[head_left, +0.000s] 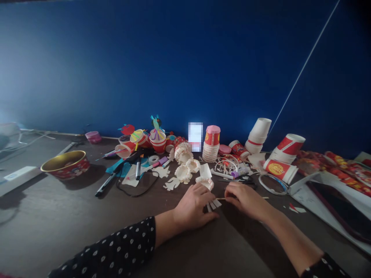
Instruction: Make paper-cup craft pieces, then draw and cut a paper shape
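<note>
My left hand (194,206) rests low over the table, its fingers closed on a cut white paper cup (213,205) whose strips fan out beneath the fingertips. Pinched in my right hand (245,199) is a thin wooden stick (220,199); one end points at the cut cup and the other shows past the hand. The part of the cup under my left palm is hidden. Just beyond my left hand lies another curled white paper piece (205,183), with several cut cup pieces (183,173) behind it.
A red bowl with a gold inside (68,170) stands at left. Markers (138,170) and cups with paper figures (158,144) lie behind it. Stacked cups (211,150) line the blue wall. At right are a coiled ring (272,184) and a phone (342,208) on a white box.
</note>
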Demonstrator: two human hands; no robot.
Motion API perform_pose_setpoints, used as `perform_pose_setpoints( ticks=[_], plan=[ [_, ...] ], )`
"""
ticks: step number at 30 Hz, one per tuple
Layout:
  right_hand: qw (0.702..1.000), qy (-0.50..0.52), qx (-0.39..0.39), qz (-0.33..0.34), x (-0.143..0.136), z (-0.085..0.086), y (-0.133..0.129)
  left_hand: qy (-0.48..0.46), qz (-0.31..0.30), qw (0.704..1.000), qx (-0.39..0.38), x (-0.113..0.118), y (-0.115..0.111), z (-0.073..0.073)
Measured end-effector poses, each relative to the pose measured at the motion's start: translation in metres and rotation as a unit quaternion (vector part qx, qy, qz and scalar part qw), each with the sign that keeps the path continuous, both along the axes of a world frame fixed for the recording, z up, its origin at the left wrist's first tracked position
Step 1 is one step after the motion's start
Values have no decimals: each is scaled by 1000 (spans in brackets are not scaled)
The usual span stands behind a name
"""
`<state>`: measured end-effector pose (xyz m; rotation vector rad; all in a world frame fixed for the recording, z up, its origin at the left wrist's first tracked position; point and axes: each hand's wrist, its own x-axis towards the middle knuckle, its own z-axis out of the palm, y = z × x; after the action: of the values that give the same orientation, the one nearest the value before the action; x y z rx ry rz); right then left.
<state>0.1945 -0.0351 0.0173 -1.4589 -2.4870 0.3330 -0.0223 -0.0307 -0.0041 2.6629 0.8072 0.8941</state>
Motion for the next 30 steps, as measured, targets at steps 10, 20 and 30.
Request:
perform_pose_setpoints(
  ticks=[10,20,30],
  plan=[
    [1000,-4,-12,-4,0,1,0,67,3,998,15,-1,1,-8],
    [1000,3,-23,10,1,3,0,96,49,994,-29,0,-3,-1],
    [1000,-2,-26,-12,6,8,2,59,75,995,-10,3,-2,-6]
  ],
)
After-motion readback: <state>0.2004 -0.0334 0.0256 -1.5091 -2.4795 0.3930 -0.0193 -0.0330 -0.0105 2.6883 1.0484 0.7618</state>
